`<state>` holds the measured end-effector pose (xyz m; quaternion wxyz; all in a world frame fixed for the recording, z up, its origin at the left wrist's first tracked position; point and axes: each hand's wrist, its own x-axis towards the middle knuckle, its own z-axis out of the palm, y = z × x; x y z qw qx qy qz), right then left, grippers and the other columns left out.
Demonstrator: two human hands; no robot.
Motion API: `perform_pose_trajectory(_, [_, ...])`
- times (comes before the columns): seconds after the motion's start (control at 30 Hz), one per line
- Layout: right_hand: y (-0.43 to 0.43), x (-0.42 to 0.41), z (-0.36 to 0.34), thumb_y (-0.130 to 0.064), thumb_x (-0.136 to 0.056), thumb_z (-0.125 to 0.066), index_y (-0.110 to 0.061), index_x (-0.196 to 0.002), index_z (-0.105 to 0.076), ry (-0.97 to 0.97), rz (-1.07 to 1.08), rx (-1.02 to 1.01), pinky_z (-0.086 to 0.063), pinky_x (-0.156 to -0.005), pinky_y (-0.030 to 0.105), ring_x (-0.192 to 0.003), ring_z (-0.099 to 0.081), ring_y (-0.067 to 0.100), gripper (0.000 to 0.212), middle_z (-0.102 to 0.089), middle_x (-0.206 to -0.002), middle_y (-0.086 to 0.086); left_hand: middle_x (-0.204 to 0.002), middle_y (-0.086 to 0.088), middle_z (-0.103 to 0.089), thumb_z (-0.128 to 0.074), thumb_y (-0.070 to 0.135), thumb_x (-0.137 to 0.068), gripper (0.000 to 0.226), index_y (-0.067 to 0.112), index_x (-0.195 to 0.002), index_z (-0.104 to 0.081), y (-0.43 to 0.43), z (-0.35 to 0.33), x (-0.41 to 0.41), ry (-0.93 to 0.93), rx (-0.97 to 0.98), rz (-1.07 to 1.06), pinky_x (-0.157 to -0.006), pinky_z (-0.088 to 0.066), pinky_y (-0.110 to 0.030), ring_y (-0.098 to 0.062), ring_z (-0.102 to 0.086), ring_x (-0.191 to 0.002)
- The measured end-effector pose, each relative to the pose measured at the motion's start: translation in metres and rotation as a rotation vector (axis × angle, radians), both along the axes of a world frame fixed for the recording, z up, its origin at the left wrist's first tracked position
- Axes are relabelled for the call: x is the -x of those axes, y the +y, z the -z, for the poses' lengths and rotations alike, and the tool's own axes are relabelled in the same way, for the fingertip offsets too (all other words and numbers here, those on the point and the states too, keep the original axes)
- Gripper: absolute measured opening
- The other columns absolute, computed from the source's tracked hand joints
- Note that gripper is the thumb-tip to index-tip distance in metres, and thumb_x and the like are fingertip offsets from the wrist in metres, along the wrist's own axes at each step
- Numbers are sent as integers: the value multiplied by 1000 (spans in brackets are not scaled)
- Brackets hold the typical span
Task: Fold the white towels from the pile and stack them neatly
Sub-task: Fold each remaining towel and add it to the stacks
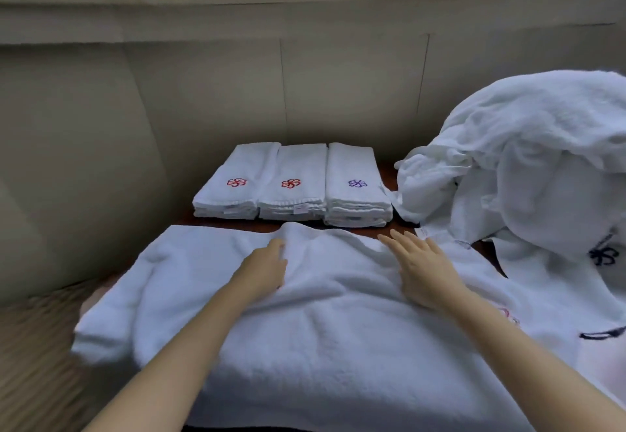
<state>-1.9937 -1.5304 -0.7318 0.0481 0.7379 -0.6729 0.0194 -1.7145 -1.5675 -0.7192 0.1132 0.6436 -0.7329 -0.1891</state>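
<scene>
Towel lies sideways under me; left hand pinches its far edge, right hand presses flat

A white towel lies spread across the table, rumpled along its far edge. The left hand rests on it with fingers curled into a raised fold of the cloth; the right hand lies flat on it, fingers straight. Beyond the towel, three stacks of folded towels sit side by side, touching, near the wall; two carry red emblems, one purple. An unfolded pile is heaped at right.
</scene>
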Motion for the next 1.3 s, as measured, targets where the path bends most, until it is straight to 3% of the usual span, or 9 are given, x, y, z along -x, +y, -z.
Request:
perform_pose_trajectory(0.2, [-13,-6,-8,-17,-81,-43,-26,-98,-51,192,237,59,-34,-86,32,-109,-50,25,21,-62,-110,-2,-142,-6,-42,-42,15,-97,46,24,-141,-38,-29,1,-39,-134,64,-118,-85,-43,-32,-26,-49,-121])
perform_pose_trajectory(0.4, [-17,6,-5,-7,-87,-47,-19,-116,-56,109,509,-22,-44,-74,28,-104,-59,22,33,-60,-113,-1,-150,-7,-38,-33,19,-102,51,24,-151,-20,-60,1,-83,-184,91,-254,-93,-46,-39,-30,-48,-125])
perform_pose_trajectory(0.57, [-18,8,11,-6,-93,-35,-17,-128,-41,95,430,164,-38,-58,29,-92,-64,25,37,-52,-110,2,-128,-7,-55,-43,11,-89,62,33,-145,-28,-85,-17,-80,-301,-138,-134,-73,-47,-30,-24,-58,-103])
perform_pose_trajectory(0.7, [-18,15,10,1,-90,-35,-10,-121,-40,16,456,207,-43,-60,33,-88,-65,33,33,-54,-107,8,-62,-3,-56,-58,10,-76,4,13,-79,-58,-98,-43,-83,-316,-367,-117,-49,-36,-22,-15,-46,-49])
perform_pose_trajectory(0.8, [-20,22,4,6,-88,-36,-6,-101,-40,-90,445,316,-36,-56,37,-80,-63,41,18,-56,-98,18,-53,-2,-63,-57,12,-80,13,10,-68,-62,-103,-46,-92,-292,-431,-141,-49,-40,-21,-14,-49,-43])
perform_pose_trajectory(0.93, [-27,25,-23,8,-88,-38,2,-88,-44,-337,381,587,-30,-56,38,-70,-56,47,8,-57,-81,31,-91,-15,-66,-49,5,-85,11,4,-87,-59,-108,-45,-106,-162,86,-282,-65,-47,-33,-32,-60,-81])
perform_pose_trajectory(1.03, [-32,20,-46,10,-88,-41,6,-87,-49,-425,264,786,-30,-59,38,-70,-55,47,9,-57,-79,32,-90,-13,-55,-40,3,-84,10,12,-85,-44,-103,-48,-108,228,471,-403,-61,-36,-32,-30,-48,-77])
perform_pose_trajectory(1.13, [-29,20,-54,7,-89,-41,5,-89,-53,-438,193,808,-42,-61,44,-88,-55,49,12,-56,-111,31,-114,-13,-59,-37,0,-90,19,17,-87,-45,-87,-48,-101,504,497,-387,-62,-36,-27,-28,-53,-93])
perform_pose_trajectory(1.3, [12,23,-10,9,-81,-46,-7,-101,-61,-184,237,366,-38,-58,35,-80,-61,41,29,-55,-121,13,-84,-9,-51,-37,-1,-91,16,11,-92,-48,-38,2,-98,333,261,-452,-59,-33,-27,-24,-46,-81])
